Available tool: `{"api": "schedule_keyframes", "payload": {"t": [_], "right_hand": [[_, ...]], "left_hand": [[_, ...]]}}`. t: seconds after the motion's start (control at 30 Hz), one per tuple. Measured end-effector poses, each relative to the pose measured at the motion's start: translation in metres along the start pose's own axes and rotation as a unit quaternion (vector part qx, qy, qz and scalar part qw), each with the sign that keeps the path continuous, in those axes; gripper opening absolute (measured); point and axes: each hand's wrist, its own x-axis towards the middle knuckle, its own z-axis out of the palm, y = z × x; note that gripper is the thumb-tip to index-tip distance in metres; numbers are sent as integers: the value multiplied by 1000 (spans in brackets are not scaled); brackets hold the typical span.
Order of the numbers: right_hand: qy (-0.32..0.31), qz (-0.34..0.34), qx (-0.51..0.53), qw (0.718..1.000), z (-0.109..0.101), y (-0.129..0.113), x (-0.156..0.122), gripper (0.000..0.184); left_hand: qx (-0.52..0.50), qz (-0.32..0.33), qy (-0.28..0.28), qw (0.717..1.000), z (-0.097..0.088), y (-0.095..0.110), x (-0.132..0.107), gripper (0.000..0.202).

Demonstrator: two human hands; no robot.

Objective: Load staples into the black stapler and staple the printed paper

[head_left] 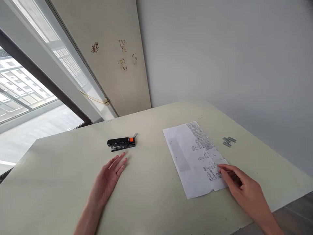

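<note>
A black stapler [121,143] with an orange button lies on the pale table [151,192], left of centre. My left hand [109,176] rests just below it, fingers stretched out and apart, holding nothing and a short gap from the stapler. A printed white sheet of paper [195,159] lies to the right. My right hand [241,188] sits at the sheet's near right corner, fingers extended with the tips touching the paper.
Three strips of staples [228,141] lie on the table beyond the paper's right side. A grey wall stands behind the table, a window [26,88] at the left. The table's near right edge drops to a wooden floor [293,212].
</note>
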Motion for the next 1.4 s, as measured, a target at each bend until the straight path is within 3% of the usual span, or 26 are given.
{"api": "schedule_keyframes", "payload": {"t": [0.13, 0.27, 0.43, 0.53, 0.63, 0.73, 0.83, 0.93, 1.03, 1.17, 1.27, 1.4], "right_hand": [[-9, -72, -71, 995, 7, -2, 0, 46], [-9, -149, -100, 984, 25, -21, -16, 43], [-70, -214, -30, 974, 53, -61, -57, 33], [-149, -217, 81, 961, 65, -82, -85, 27], [-169, -195, 160, 953, 67, -96, -100, 26], [-142, -153, 163, 964, 64, -101, -95, 26], [-115, -129, 145, 974, 60, -102, -81, 31], [-126, -133, 129, 975, 60, -101, -72, 33], [-114, -117, 128, 978, 64, -99, -72, 36], [-109, -116, 123, 980, 70, -98, -75, 37], [-114, -123, 113, 979, 70, -98, -76, 35], [-126, -130, 117, 976, 67, -98, -74, 35]], "left_hand": [[9, 3, 20, 1000, -2, -2, 0, 16], [42, 20, 1, 999, -6, -5, 0, 17], [108, 65, -54, 991, -6, -10, -4, 28], [207, 151, -54, 965, -3, -18, -10, 31], [368, 254, -64, 892, 1, -27, -15, 26], [514, 330, -132, 781, 5, -36, -18, 24], [620, 344, -195, 678, 3, -43, -19, 42], [667, 331, -219, 631, -9, -43, -22, 58], [664, 326, -211, 639, -29, -35, -29, 61], [593, 328, -176, 715, -47, -16, -41, 58], [546, 345, -130, 752, -39, -2, -40, 57], [512, 397, -77, 757, -11, 16, -12, 56]]}}
